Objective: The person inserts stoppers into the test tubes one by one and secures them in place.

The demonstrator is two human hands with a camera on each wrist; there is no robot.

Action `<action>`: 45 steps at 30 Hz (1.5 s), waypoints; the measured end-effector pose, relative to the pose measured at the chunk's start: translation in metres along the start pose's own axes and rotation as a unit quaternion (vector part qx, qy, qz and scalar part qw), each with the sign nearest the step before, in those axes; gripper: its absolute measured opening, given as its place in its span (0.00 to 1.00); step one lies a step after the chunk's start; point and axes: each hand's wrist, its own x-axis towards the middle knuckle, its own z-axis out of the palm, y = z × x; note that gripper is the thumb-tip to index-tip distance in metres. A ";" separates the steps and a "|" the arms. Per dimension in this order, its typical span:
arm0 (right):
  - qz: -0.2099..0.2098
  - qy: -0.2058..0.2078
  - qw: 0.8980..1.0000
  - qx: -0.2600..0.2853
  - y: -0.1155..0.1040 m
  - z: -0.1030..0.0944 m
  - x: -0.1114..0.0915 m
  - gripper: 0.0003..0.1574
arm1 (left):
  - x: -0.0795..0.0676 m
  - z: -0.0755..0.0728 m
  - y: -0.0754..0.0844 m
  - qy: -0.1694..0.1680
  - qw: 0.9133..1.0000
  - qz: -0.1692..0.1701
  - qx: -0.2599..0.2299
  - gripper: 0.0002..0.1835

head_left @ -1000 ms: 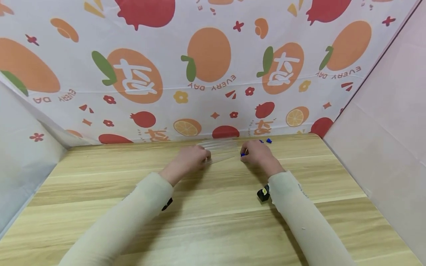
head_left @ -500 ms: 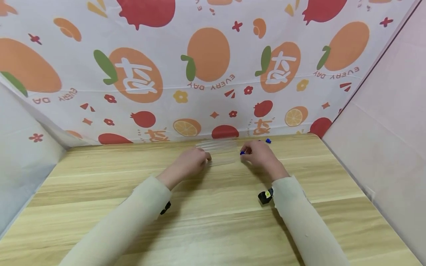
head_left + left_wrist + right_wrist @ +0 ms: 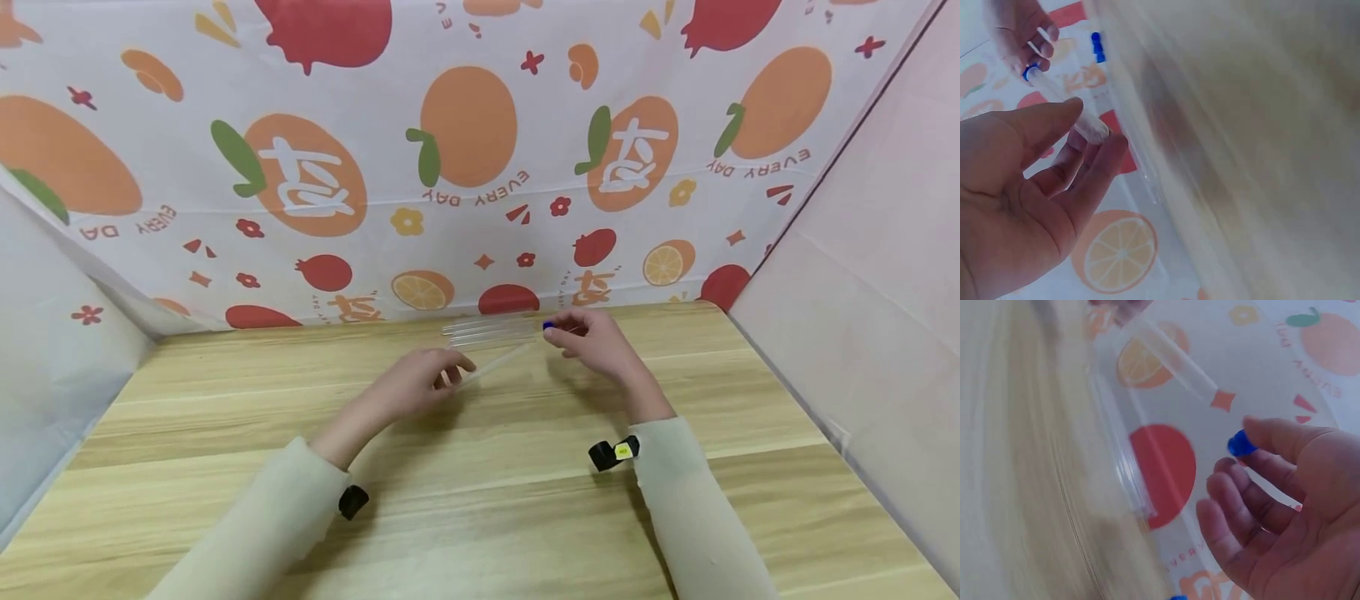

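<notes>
We count two hands over one wooden table [image 3: 480, 521]. Our left hand [image 3: 408, 387] pinches one clear tube [image 3: 495, 365] near its left end; our right hand [image 3: 600, 348] pinches one blue cap [image 3: 1242, 444], just apart from the tube's right end. Several clear tubes [image 3: 487, 335] lie side by side at the far edge, too see-through for us to count surely. Two more blue caps [image 3: 1097, 42] lie right of them.
</notes>
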 end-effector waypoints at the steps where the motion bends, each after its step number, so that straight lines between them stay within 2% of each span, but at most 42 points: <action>1: 0.000 -0.004 1.000 0.025 -0.002 0.000 -0.001 0.21 | -0.003 0.000 0.002 0.000 1.000 0.000 -0.022 0.16; 6: -0.007 0.010 0.994 0.111 -0.016 0.001 -0.005 0.21 | -0.018 0.002 0.007 0.013 0.992 0.004 -0.126 0.18; 11: -0.015 0.021 0.984 0.178 -0.024 0.002 -0.009 0.20 | -0.026 0.004 0.009 0.033 0.981 0.001 -0.189 0.19; 15: -0.015 0.020 0.976 0.215 -0.025 0.004 -0.015 0.20 | -0.028 0.008 0.011 0.014 0.967 0.004 -0.253 0.20; 18: -0.005 0.021 0.971 0.239 -0.027 0.008 -0.019 0.18 | -0.030 0.012 0.014 -0.020 0.946 -0.004 -0.324 0.22; 20: -0.001 0.020 0.968 0.251 -0.029 0.012 -0.020 0.18 | -0.032 0.015 0.015 -0.044 0.926 -0.016 -0.374 0.23; 25: -0.010 0.024 0.962 0.271 -0.035 0.020 -0.022 0.16 | -0.033 0.019 0.021 -0.086 0.870 -0.048 -0.484 0.26; 28: -0.017 0.029 0.959 0.281 -0.038 0.022 -0.022 0.15 | -0.033 0.018 0.023 -0.096 0.848 -0.053 -0.519 0.27; 33: -0.017 0.041 0.953 0.299 -0.039 0.023 -0.022 0.16 | -0.033 0.014 0.028 -0.098 0.836 -0.050 -0.538 0.27; 39: -0.016 0.041 0.951 0.307 -0.043 0.029 -0.021 0.21 | -0.033 0.014 0.032 -0.102 0.829 -0.052 -0.548 0.25; 45: -0.020 0.031 0.953 0.302 -0.042 0.035 -0.025 0.12 | -0.035 0.015 0.036 -0.099 0.819 -0.077 -0.560 0.24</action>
